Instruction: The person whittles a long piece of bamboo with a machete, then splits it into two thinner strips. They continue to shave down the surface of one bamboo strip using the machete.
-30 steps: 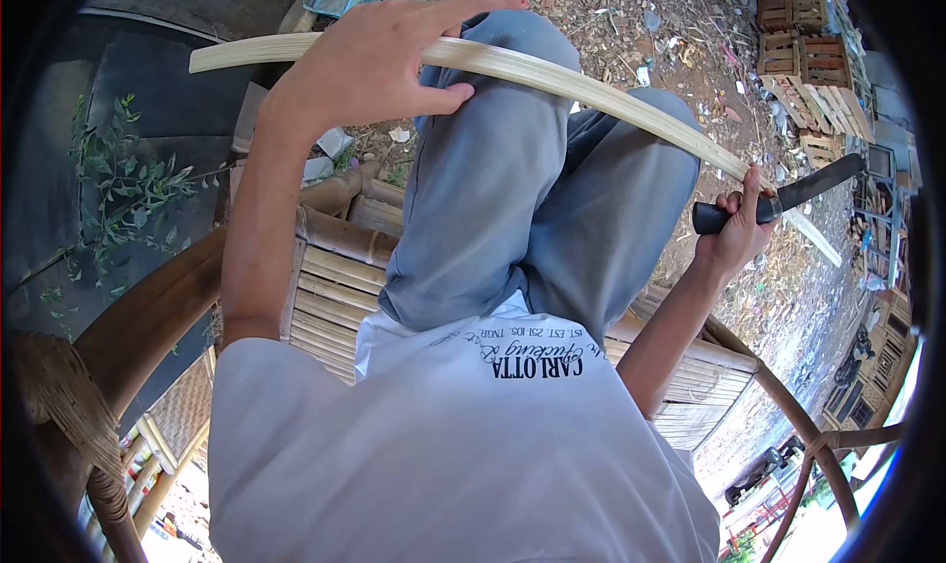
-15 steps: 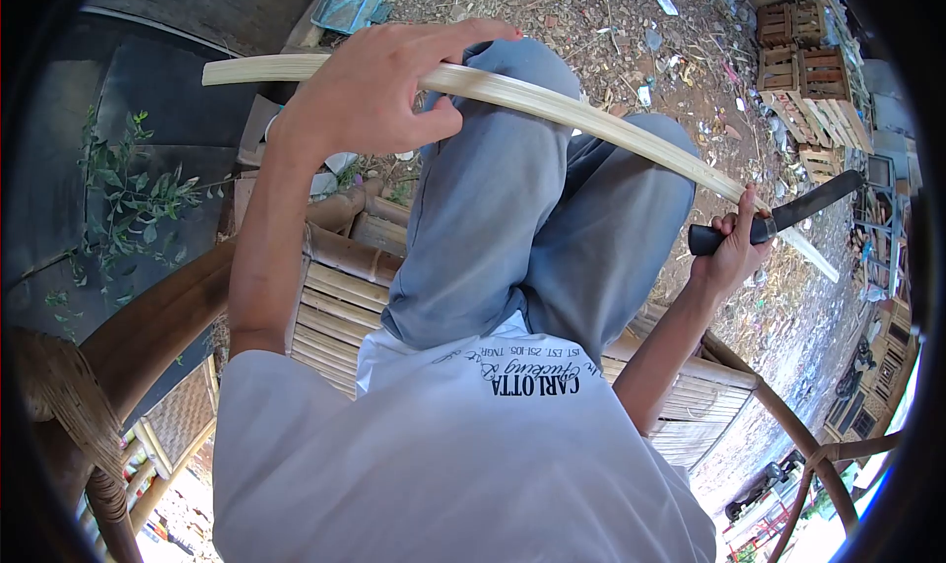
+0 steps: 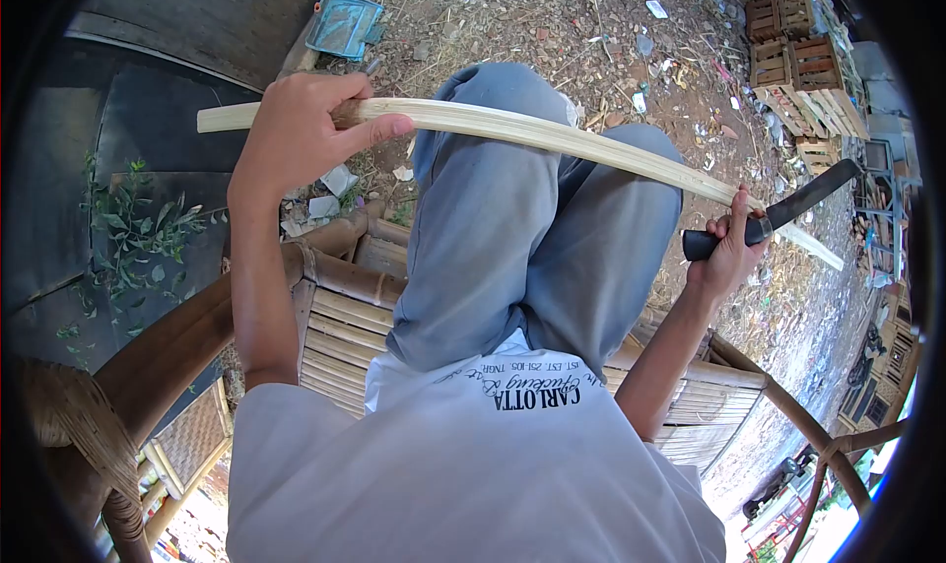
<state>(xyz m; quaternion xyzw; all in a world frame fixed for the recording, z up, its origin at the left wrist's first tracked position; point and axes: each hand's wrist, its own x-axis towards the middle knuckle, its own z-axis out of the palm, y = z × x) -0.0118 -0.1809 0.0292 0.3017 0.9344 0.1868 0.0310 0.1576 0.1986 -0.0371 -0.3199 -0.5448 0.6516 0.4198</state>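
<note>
A long pale bamboo strip (image 3: pixel 552 135) lies across my raised knees, bowing slightly and sloping down to the right. My left hand (image 3: pixel 291 134) is closed around it near its left end, thumb along the near side and fingertips partly hidden behind. Near the other end, my right hand (image 3: pixel 727 253) grips a knife (image 3: pixel 813 195) by its black handle. The dark blade points up and to the right. The strip passes under that hand's fingers and the knife, and its pale tip sticks out beyond them.
I sit on a slatted bamboo bench (image 3: pixel 345 331) with a curved armrest (image 3: pixel 187 317). A blue plastic container (image 3: pixel 344 23) lies on the littered ground. Wooden crates (image 3: pixel 813 66) are stacked at the upper right. A leafy plant (image 3: pixel 143 228) grows by a dark panel at left.
My left hand has slid left along the strip and its fingers have closed around it. The right hand keeps the knife and strip in nearly the same place.
</note>
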